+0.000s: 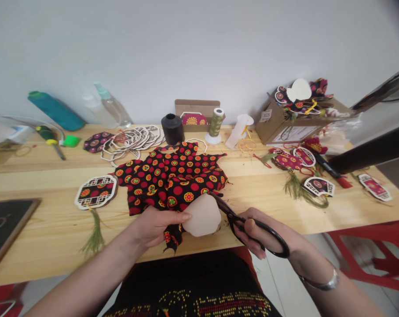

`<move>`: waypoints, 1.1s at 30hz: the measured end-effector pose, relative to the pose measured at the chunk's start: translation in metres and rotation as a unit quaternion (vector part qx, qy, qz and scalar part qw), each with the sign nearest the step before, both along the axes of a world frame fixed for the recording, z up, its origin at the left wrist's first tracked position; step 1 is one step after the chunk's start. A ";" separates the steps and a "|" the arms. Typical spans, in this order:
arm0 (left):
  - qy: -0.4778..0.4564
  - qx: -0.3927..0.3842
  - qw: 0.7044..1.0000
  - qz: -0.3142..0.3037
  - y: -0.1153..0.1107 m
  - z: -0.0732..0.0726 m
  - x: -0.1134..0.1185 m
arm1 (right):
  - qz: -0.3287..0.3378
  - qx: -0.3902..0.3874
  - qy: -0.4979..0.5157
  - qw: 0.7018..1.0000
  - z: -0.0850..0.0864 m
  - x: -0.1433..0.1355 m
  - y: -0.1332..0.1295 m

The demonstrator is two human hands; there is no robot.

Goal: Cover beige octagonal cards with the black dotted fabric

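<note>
My left hand (156, 226) pinches a pale card template with wavy edges (202, 215) against a black cloth with red and yellow flower dots (173, 176). In my right hand (255, 231) are black-handled scissors (234, 218), fingers through the loops. Their blades lie at the template's upper right edge, over the cloth; whether the blades are parted I cannot tell. The cloth spreads away from me across the wooden table (252, 193), its edges jagged, and a scrap of it hangs below my left hand. Dark snippets lie near the blades.
Left of the cloth lies a framed ornament with a green tassel (96, 191); a phone (8, 224) is at far left. Behind stand a black thread cone (173, 128), a green spool (215, 124) and a cardboard box of ornaments (288, 121). A black post (371, 149) crosses the right side.
</note>
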State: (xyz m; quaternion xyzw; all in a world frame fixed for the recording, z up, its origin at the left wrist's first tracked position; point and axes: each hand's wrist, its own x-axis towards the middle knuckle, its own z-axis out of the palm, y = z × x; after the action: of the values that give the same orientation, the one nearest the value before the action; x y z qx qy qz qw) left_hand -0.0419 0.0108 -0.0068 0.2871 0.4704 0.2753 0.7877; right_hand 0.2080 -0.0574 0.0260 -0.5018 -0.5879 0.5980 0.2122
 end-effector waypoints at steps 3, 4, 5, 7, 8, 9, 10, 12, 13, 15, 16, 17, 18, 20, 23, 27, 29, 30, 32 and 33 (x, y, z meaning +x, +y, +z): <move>-0.007 -0.002 1.000 0.001 0.000 0.001 0.000 | -0.006 -0.002 0.004 1.000 -0.002 0.001 -0.002; -0.009 -0.001 1.000 0.002 -0.001 0.001 -0.001 | -0.003 0.001 0.002 1.000 -0.002 0.002 -0.002; -0.009 0.000 1.000 0.002 -0.001 0.001 -0.001 | 0.005 0.006 -0.003 1.000 -0.002 0.004 -0.001; -0.009 0.001 1.000 0.000 -0.001 0.001 -0.001 | 0.024 0.022 -0.022 0.999 -0.002 0.008 0.000; -0.011 0.001 1.000 -0.002 0.000 0.001 -0.001 | 0.035 0.031 -0.030 0.998 -0.002 0.010 0.001; -0.014 0.000 1.000 -0.005 0.000 0.001 -0.001 | 0.046 0.038 -0.032 0.998 -0.003 0.012 0.002; -0.016 -0.001 1.000 -0.008 0.000 0.001 -0.001 | 0.056 0.041 -0.030 0.997 -0.004 0.014 0.003; -0.015 -0.008 1.000 -0.016 0.000 0.001 -0.002 | 0.073 0.039 -0.015 0.996 -0.005 0.017 0.005; -0.014 -0.011 1.000 -0.020 0.000 0.001 -0.002 | 0.078 0.033 -0.006 0.996 -0.006 0.018 0.005; -0.017 -0.012 0.999 -0.027 0.000 0.000 -0.002 | 0.072 0.017 0.003 0.997 -0.006 0.019 0.006; -0.021 -0.010 0.999 -0.031 0.000 -0.001 -0.002 | 0.067 0.008 0.004 0.998 -0.006 0.019 0.006; -0.026 -0.007 0.999 -0.035 0.000 -0.002 -0.002 | 0.066 0.000 0.007 0.998 -0.005 0.019 0.006; -0.029 -0.004 0.999 -0.037 -0.001 -0.003 -0.003 | 0.069 -0.008 0.010 0.998 -0.005 0.019 0.007; -0.028 0.000 0.999 -0.039 -0.001 -0.005 -0.003 | 0.083 -0.020 0.017 0.996 -0.003 0.018 0.008; -0.017 0.001 0.999 -0.036 -0.002 -0.004 -0.003 | 0.089 -0.024 0.017 0.996 -0.002 0.016 0.008; -0.012 -0.006 0.999 -0.038 -0.002 -0.001 -0.003 | 0.053 -0.019 0.014 0.998 -0.004 0.016 0.006; -0.015 -0.008 0.999 -0.037 -0.002 0.000 -0.004 | 0.066 -0.028 0.023 0.997 -0.007 0.017 0.006; -0.014 -0.008 0.999 -0.036 -0.002 0.000 -0.004 | 0.076 -0.034 0.026 0.996 -0.008 0.018 0.006; -0.007 -0.006 0.999 -0.034 -0.002 0.000 -0.004 | 0.083 -0.043 0.023 0.995 -0.011 0.021 0.008; -0.004 -0.005 0.999 -0.032 -0.002 0.000 -0.005 | 0.086 -0.045 0.020 0.995 -0.012 0.022 0.008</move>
State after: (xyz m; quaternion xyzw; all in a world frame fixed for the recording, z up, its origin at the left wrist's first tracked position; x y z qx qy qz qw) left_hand -0.0464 0.0091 -0.0065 0.2968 0.4597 0.2485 0.7993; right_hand 0.2302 -0.0494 0.0142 -0.4466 -0.5970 0.6495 0.1493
